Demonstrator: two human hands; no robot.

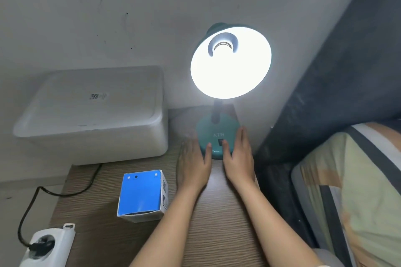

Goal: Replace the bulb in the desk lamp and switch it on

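At the far right of the bench [217, 223], the lit desk lamp [219, 136] is flanked by the left hand [193, 167] and right hand [238, 162], fingers flat, holding nothing. Risk judged: the base could be nudged off the bench's right edge, or the switch [221, 142] bumped off.

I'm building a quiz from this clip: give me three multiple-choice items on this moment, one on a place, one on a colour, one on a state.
1. Where does the blue box stand?
A. on the white bin
B. on the wooden table, to the left of the left hand
C. on the bed

2. What colour is the lamp's base?
A. teal
B. red
C. black

3. What state is the lamp in?
A. dark
B. tipped over
C. lit

Answers: 1 B, the blue box sits on the wooden table beside the left hand. 2 A, the base between the left hand and the right hand is teal. 3 C, the lamp shade glows brightly.
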